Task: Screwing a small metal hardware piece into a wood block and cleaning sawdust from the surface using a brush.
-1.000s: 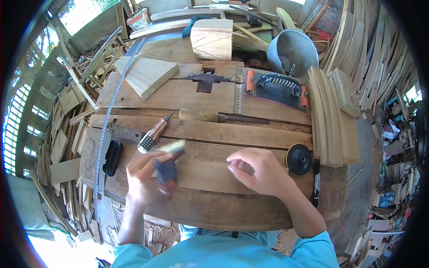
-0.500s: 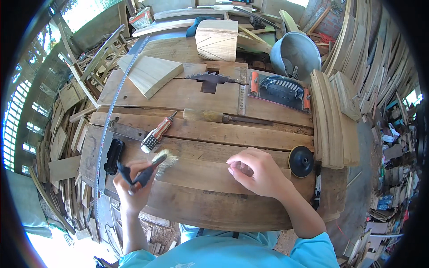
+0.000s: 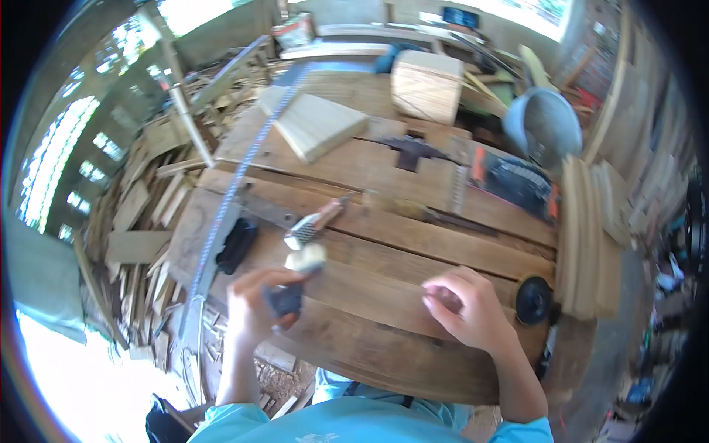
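My left hand (image 3: 251,304) is closed around a brush with a dark handle and pale bristles (image 3: 306,258), held over the left part of the wooden workbench (image 3: 399,353); motion smears it. Just beyond the bristles lies a screwdriver (image 3: 316,223) with a red, white and dark patterned handle. A black case-like object (image 3: 237,246) rests to its left. Over the right of the bench my right hand (image 3: 474,308) hovers, fingers loosely curled, thumb apart, holding nothing. Nearest to it is a black round disc (image 3: 533,298). A wooden-handled chisel (image 3: 393,204) lies farther back.
A metal measuring strip (image 3: 238,176) runs along the bench's left. Behind stand a tapered board (image 3: 325,127) and wood block (image 3: 426,86). A dark toothed blade (image 3: 410,148) shows at a cutout. At right are a sanding tool (image 3: 512,183), bucket (image 3: 545,124) and stacked curved timbers (image 3: 585,247).
The view has swung left, so the bench appears farther right and lower. The brush has turned in my left hand, its bristles nearer the screwdriver. My right hand keeps its loose curl.
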Available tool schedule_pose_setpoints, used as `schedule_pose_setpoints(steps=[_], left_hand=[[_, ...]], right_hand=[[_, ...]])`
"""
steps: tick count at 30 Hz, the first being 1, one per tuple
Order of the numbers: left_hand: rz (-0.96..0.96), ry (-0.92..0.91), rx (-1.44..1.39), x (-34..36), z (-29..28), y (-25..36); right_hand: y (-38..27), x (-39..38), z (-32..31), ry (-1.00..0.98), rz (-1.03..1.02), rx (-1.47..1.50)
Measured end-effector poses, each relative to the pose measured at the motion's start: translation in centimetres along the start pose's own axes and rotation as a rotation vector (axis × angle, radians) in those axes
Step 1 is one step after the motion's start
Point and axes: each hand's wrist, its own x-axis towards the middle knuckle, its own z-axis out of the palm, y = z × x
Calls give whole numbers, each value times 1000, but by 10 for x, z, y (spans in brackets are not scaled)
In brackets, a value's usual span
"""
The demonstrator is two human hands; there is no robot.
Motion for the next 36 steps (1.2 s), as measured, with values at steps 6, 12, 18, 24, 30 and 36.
schedule_pose_setpoints(steps=[6,12,18,24,30,36], left_hand=[[-204,6,-206,-12,2,25],[-64,188,130,-10,1,2],[-106,57,-119,-21,12,16],[-239,389,98,-8,20,5],[-324,126,-118,-19,26,30],[-89,316,113,-5,31,5]], right_hand=[[-14,-1,2,-5,5,-40],[-14,4,4,-41,-56,-99],[-14,3,5,-125,-78,-148],[-14,0,8,-173,-97,-185],[-10,-3,9,-196,-98,-210],[-8,-5,12,-194,-105,-191]])
